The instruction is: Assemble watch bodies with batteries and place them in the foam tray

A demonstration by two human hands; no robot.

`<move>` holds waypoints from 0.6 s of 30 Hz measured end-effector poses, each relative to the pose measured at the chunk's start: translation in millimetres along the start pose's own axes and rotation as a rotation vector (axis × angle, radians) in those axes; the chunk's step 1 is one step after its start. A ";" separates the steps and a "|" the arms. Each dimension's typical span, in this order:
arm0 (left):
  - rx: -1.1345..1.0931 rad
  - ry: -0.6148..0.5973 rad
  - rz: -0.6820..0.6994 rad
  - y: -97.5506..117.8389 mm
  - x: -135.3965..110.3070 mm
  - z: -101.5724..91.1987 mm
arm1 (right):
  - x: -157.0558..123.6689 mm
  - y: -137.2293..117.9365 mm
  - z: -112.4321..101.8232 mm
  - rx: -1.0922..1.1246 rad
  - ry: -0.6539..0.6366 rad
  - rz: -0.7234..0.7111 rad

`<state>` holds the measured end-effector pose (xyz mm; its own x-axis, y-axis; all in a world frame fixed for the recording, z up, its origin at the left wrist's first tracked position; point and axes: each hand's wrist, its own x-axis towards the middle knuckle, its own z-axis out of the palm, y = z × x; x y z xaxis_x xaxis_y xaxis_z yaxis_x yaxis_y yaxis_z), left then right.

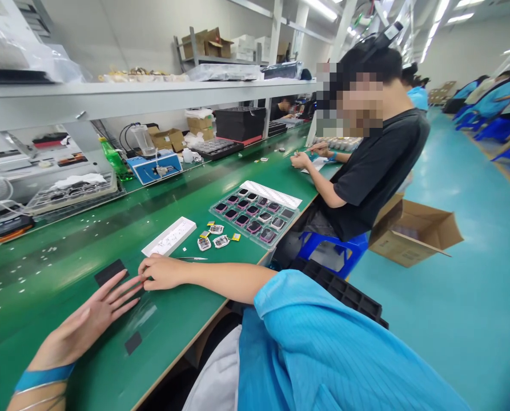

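My left hand (85, 325) is stretched out over the green bench, palm turned partly up, fingers extended. At its fingertips my right hand (164, 272) is closed in a pinch; anything between those fingers is too small or hidden to make out. A black rectangular sheet (110, 273) lies just beyond the left fingers. Nearer me are a strip of clear film (141, 321) and a small dark square (133, 343). Tweezers (193, 258) rest beside my right wrist. Past them sit a shallow white tray (175, 235) with small bits in it and several small opened device housings (221, 241).
A clear plastic tray (255, 211) holds several dark-faced, watch-like units. A co-worker in a black shirt (378, 154) sits at right, hands over the bench. Small white scraps dot the green bench (66, 245). A blue machine (155, 166) stands at the back, under a shelf (152, 97).
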<state>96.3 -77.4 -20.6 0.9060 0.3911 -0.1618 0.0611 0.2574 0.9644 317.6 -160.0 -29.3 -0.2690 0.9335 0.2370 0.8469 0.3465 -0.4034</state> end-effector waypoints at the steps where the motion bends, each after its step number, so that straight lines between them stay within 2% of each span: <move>1: 0.003 -0.001 0.001 -0.2 0.1 0.4 | 0.3 -0.4 -0.6 -0.005 -0.008 0.001; 7: 0.012 0.005 -0.005 0.1 -0.1 1.9 | 1.5 -1.2 -2.6 -0.062 -0.059 0.008; 18: 0.054 -0.035 -0.018 0.6 1.0 -1.3 | 2.3 -1.3 5.3 -0.039 -0.004 0.097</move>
<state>96.7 -75.8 -20.4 0.9185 0.3559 -0.1724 0.0989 0.2153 0.9715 313.4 -157.8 -32.9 -0.1865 0.9631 0.1943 0.8862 0.2503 -0.3900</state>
